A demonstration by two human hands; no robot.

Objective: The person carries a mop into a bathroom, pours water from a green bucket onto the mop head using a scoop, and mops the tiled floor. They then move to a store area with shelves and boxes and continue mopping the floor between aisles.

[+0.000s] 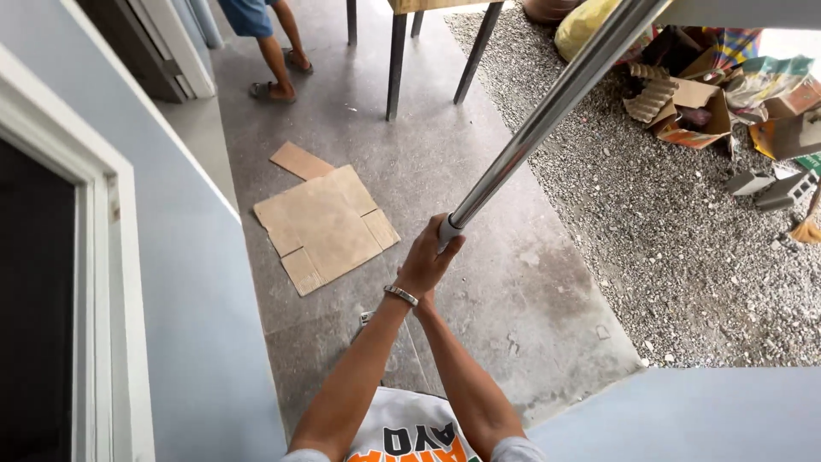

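In the head view, a long shiny metal pole [547, 111] is seen running from the upper right of the frame down to the middle, where its lower grey end is gripped. The left hand [428, 257], with a metal bracelet [400, 295] worn at the wrist, is closed around that lower end, fingers wrapped over it. The right hand [422, 301] is mostly hidden behind the left wrist; whether it is open or closed cannot be told. Both forearms are stretched forward from a white shirt with printed lettering, seen at the bottom edge.

Below the hands a grey concrete floor [513, 282] is shown, well beneath the viewer. A flattened piece of brown cardboard [325, 227] lies on it, to the left of the gripped pole end. To the right the concrete is bordered by a gravel patch [667, 239], where a heap of cardboard scraps and bags [718, 85] is piled at the upper right. Dark table legs [395, 60] stand at the top centre. At the upper left, another person's legs in sandals [278, 60] are seen beside a light blue wall [188, 282]
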